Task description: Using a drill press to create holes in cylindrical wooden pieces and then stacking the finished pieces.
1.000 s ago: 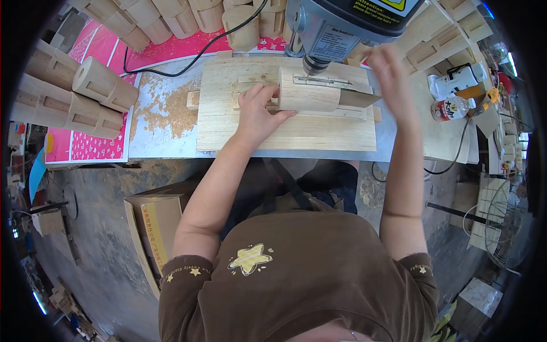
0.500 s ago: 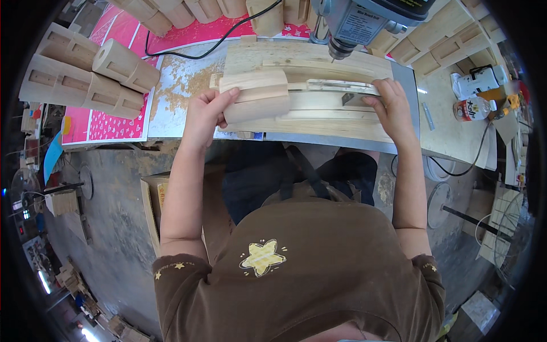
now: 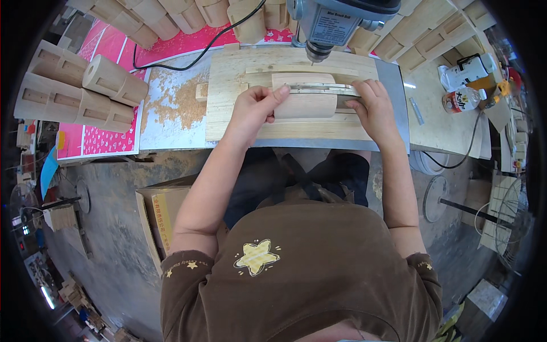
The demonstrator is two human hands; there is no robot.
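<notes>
A pale rounded wooden block [image 3: 306, 107] lies lengthwise on a wooden base board [image 3: 228, 80]. Along its top runs a narrow, light-coloured strip [image 3: 325, 89] with dark marks. My left hand [image 3: 254, 109] is closed on the block's left end, the thumb reaching the strip's left tip. At the other end, my right hand [image 3: 373, 111] pinches the strip, with a small dark plate [image 3: 343, 101] beside the fingers. Above and behind the block is the chuck [image 3: 317, 52] of a grey bench drill [image 3: 327, 25], its bit pointing down.
Several shaped wooden blocks [image 3: 74, 94] stack at the left on a pink printed sheet [image 3: 102, 139]; more line the back and right. Sawdust [image 3: 182, 102] covers part of the table. A black cable [image 3: 202, 54] crosses behind. A bottle [image 3: 464, 100] stands at right.
My left hand has slid the wooden block rightward along the base board. The strip, formerly to the right of the block, now lies over its top. My right hand still holds the strip's right end.
</notes>
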